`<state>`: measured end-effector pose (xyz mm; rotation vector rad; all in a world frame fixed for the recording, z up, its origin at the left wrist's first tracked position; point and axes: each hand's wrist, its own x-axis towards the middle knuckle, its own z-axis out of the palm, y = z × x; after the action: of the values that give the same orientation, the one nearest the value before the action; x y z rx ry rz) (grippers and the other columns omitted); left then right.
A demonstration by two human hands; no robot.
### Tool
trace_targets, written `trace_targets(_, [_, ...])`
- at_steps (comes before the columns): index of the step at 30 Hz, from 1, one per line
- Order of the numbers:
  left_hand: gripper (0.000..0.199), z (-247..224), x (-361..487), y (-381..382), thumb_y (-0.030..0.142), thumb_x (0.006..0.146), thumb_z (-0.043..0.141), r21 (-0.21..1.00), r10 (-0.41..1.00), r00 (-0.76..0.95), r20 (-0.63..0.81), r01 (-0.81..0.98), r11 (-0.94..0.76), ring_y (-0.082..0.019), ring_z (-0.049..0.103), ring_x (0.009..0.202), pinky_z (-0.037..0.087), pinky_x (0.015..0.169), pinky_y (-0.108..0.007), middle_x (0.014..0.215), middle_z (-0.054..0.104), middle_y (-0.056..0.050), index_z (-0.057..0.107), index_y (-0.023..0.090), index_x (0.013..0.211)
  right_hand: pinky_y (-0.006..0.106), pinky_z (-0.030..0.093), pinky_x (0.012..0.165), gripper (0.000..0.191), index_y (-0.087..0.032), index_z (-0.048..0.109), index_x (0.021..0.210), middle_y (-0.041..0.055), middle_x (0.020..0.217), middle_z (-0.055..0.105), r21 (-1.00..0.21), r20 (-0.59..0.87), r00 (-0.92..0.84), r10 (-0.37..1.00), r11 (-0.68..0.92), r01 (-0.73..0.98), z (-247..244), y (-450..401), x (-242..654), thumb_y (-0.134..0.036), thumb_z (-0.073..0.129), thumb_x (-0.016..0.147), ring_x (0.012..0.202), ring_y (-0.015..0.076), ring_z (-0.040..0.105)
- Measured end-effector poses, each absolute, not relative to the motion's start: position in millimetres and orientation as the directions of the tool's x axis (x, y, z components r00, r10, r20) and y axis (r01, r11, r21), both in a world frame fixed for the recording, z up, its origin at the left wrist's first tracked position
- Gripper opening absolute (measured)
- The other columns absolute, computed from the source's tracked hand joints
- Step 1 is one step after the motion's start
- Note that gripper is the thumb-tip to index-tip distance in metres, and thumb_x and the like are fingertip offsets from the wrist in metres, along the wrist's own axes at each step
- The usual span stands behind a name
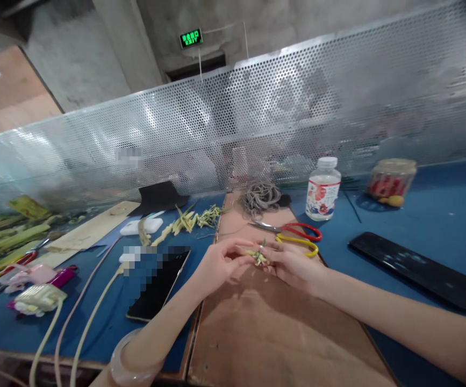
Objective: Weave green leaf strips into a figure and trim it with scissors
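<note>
Green plant piece (260, 258), small, just nearside of scissors (279, 229) | Right hand (291, 264): fingers nearly closed, pinching it | Left hand (225, 262): fingertips almost together, gripping its edge | Handling: steady with right, work lightly with left (thin strands probably fray).

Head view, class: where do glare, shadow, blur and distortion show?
In the head view, glare streaks the mesh; soft shadow darkens the board below the left hand and right hand; the plant between them lacks fine detail; the jar looks blurred; the tilted, stretched edges suggest a wide lens.
</note>
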<state>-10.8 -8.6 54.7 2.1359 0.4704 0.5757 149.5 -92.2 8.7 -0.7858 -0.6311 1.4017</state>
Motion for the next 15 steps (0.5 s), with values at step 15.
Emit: trace_targets(15, [0.031,50.1,-12.2,-5.7,0.027,0.071,0.063,0.7,0.537,0.782,0.317,0.19,-0.689,-0.012,0.06,0.068,0.047,0.064,-0.024,0.076,0.067,0.001,0.061,0.024,0.101,0.026,0.045,0.051,0.035,-0.013,0.05,0.103,0.008,0.076,0.063,-0.858,0.142,0.188,0.972,0.026,0.513,13.2,-86.0,169.5,-0.042,0.034,0.09,0.056,0.0145,0.059])
